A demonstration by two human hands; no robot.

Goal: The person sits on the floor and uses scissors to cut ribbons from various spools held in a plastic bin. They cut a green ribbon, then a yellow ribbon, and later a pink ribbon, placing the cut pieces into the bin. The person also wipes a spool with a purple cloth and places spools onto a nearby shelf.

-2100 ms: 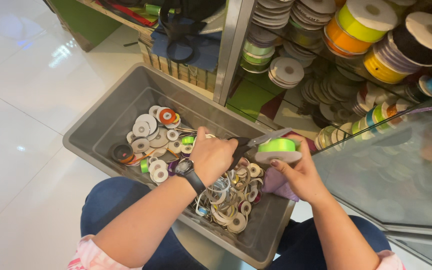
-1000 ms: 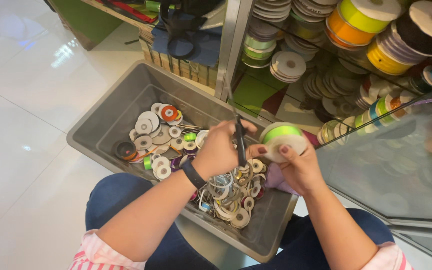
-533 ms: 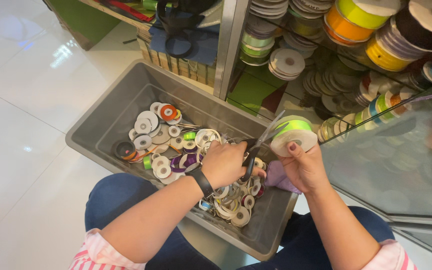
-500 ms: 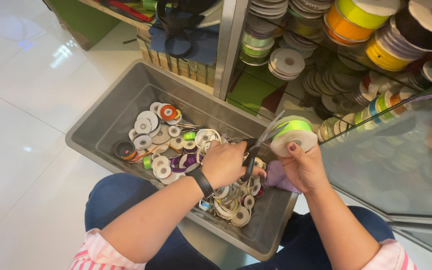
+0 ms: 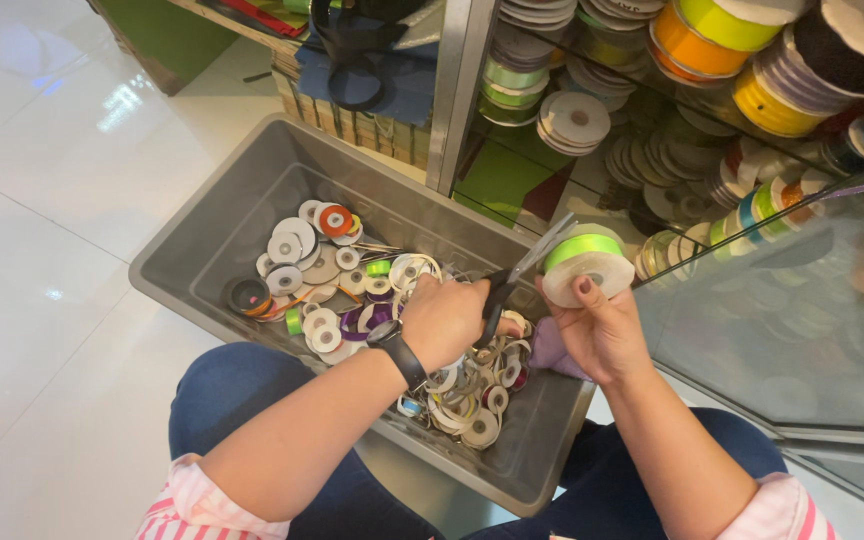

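Head view: loose spools point(image 5: 324, 268) (grey bin point(image 5: 214, 236)) beside hands.

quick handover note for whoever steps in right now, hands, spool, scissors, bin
Left hand: closed around the handles of the scissors, blades pointing up toward the spool.
Right hand: grip on the neon green ribbon spool, held above the bin; a bit of purple material shows under this hand.
Grey bin: sits on the lap, holding many small, mostly white spools and loose ribbon bits.
Done: spool and scissors are both in hand, close together.
Left: whether the blades have closed on the ribbon cannot be told; no cut end is visible.
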